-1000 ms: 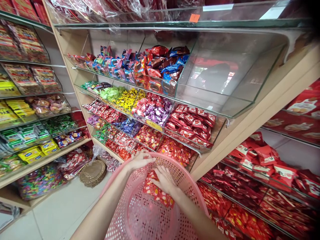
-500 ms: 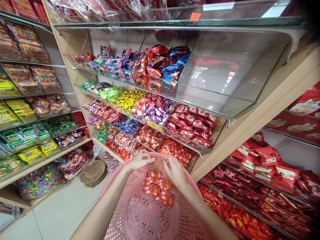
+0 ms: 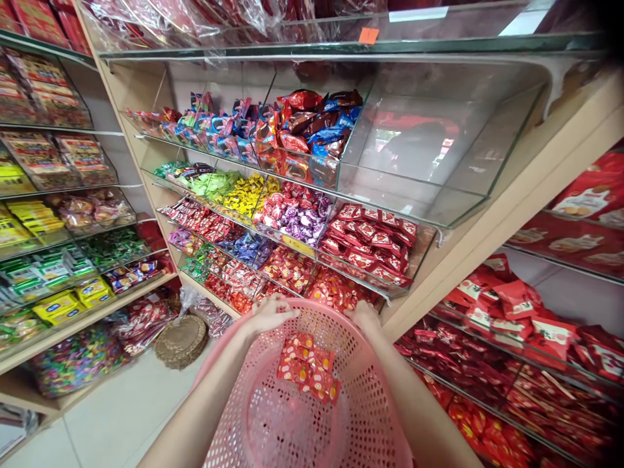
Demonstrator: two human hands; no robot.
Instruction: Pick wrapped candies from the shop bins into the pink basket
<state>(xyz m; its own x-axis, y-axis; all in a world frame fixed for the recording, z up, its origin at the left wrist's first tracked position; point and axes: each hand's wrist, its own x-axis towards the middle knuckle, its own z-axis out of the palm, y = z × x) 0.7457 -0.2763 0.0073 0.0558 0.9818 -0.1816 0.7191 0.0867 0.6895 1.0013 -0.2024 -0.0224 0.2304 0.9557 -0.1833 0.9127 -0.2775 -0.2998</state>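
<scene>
A pink perforated plastic basket [image 3: 375,390] tilts in front of me. Several small red packets with round orange and white prints [image 3: 309,367] lie together inside it. My left hand [image 3: 273,315] is closed over the basket's far rim, the thumb on the inner side. Beyond the rim at the right, my right hand [image 3: 364,317] is beside the lowest shelf bin of red wrapped candies [image 3: 336,289]. Its fingers are blurred and partly hidden, so their grip cannot be made out.
Tilted glass bins of wrapped sweets [image 3: 302,218] fill the shelf ahead. A wooden upright [image 3: 468,214] slants at the right, with red packages [image 3: 517,299] beyond. Shelves of snacks [image 3: 53,279] line the left. A round woven stool [image 3: 181,341] stands on the tiled floor [image 3: 112,409].
My right hand has moved from inside the basket, near the packets, out to the right past the rim. My left hand stays on the rim. The view has shifted slightly.
</scene>
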